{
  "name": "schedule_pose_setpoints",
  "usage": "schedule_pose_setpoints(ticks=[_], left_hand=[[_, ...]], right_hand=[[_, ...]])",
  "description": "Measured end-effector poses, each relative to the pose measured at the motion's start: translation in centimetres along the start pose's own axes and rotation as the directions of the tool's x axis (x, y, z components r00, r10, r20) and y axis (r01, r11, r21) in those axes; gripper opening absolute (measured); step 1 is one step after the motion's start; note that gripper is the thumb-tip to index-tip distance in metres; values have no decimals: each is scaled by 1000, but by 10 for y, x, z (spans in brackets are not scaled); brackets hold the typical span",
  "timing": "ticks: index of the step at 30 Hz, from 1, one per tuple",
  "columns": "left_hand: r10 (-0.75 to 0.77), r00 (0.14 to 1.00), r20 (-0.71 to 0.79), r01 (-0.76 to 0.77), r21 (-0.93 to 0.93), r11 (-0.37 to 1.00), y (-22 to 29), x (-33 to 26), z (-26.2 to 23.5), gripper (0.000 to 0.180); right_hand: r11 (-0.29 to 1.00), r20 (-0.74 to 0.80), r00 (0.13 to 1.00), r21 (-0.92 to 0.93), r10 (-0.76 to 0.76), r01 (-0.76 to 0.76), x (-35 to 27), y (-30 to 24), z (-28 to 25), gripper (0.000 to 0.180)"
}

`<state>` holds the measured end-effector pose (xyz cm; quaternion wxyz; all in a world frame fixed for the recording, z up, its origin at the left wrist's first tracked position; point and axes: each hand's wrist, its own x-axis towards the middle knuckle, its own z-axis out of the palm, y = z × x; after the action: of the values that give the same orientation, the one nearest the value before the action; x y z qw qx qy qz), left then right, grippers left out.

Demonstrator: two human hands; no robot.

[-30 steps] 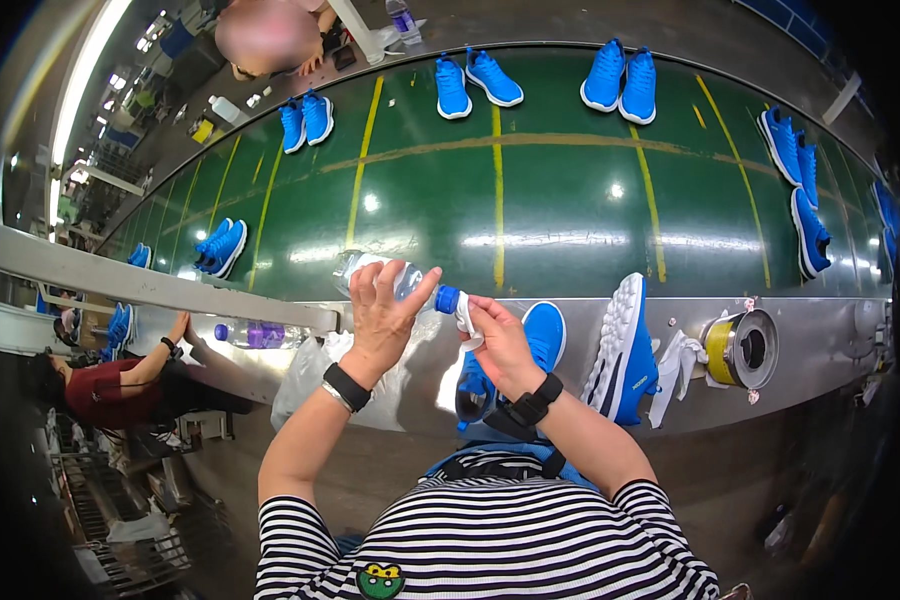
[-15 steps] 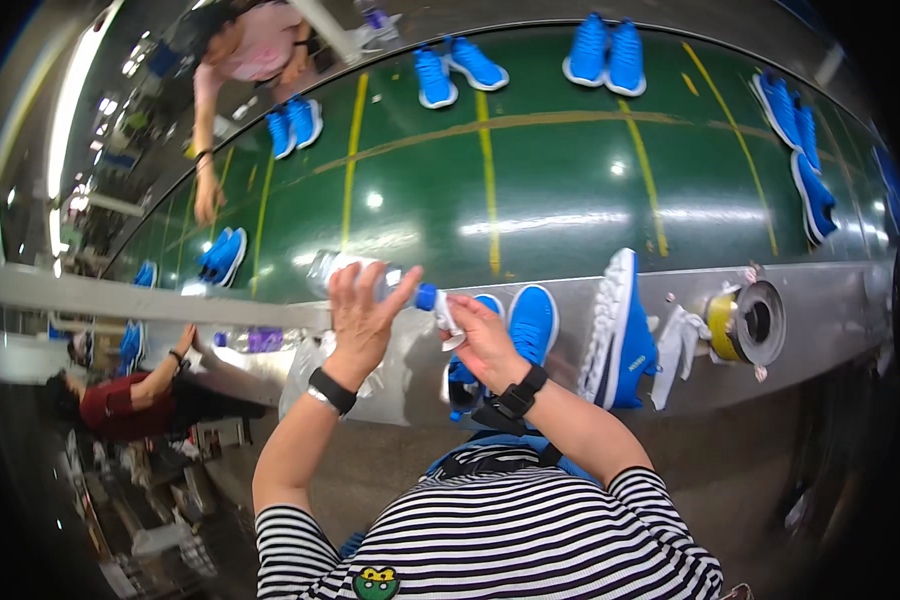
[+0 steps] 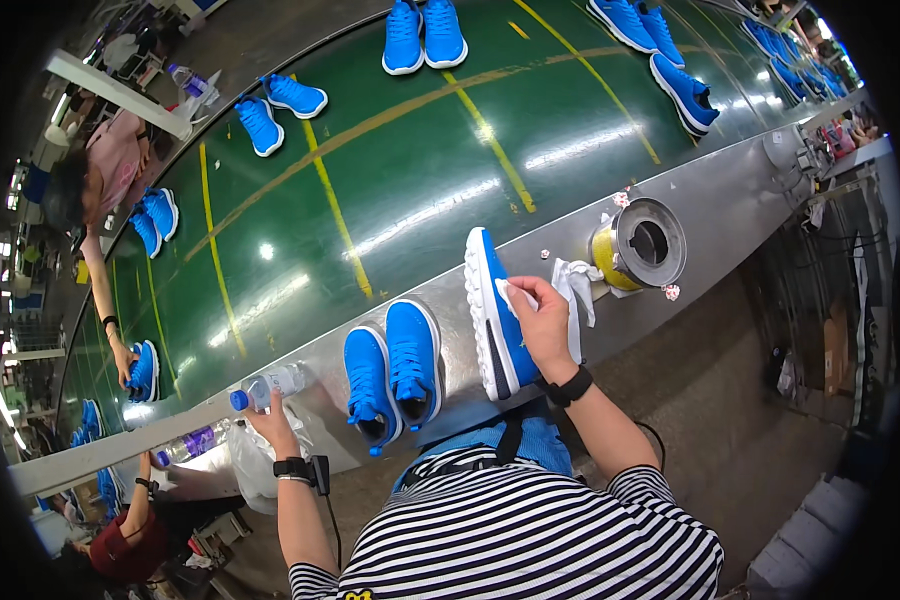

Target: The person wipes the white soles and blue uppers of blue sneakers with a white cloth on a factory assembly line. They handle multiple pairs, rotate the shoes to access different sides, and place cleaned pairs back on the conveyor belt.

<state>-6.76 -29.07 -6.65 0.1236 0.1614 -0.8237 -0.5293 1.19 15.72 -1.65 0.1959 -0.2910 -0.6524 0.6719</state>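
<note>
At the left of the metal ledge, my left hand [image 3: 274,424] is closed against a clear plastic bottle [image 3: 284,380] with a blue cap, which lies on its side. My right hand [image 3: 543,328] pinches a small white cloth [image 3: 510,300] and presses it to the upper of a blue sneaker [image 3: 494,345]. That shoe lies on its side, its thick white sole facing left. Between my hands, a pair of blue sneakers [image 3: 411,350] stands on the ledge, toes pointing away from me.
A yellow-sided metal roll [image 3: 610,255] and a white rag [image 3: 574,285] sit right on the ledge. More blue shoes stand on the green conveyor belt [image 3: 300,225]. A plastic bag [image 3: 260,460] and purple bottle [image 3: 195,440] lie left. A co-worker's hand [image 3: 125,362] touches a shoe across the belt.
My left hand has carried the bottle down and left, away from the cloth. My right hand has brought the cloth onto the side-lying sneaker. The view has turned rightward.
</note>
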Motion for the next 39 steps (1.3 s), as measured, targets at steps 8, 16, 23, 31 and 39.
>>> schedule_pose_setpoints(ticks=[8,16,23,31,39], left_hand=[[-465,873,-146,458,-81,885,16,-40,-6,70],[205,760,617,-310,68,948,181,-147,118,55],[189,563,805,-289,-23,957,138,-196,243,85],[156,570,807,-219,-35,975,138,-202,240,81],[169,580,797,-221,-46,974,145,-201,243,81]], right_hand=[[891,17,941,-319,-337,325,40,4,23,11],[773,241,911,-483,-335,411,47,2,18,10],[766,342,870,-426,-356,481,54,-2,11,4],[750,433,835,-411,-340,518,56,-3,8,4],[735,496,837,-473,-233,485,62,-7,1,3]])
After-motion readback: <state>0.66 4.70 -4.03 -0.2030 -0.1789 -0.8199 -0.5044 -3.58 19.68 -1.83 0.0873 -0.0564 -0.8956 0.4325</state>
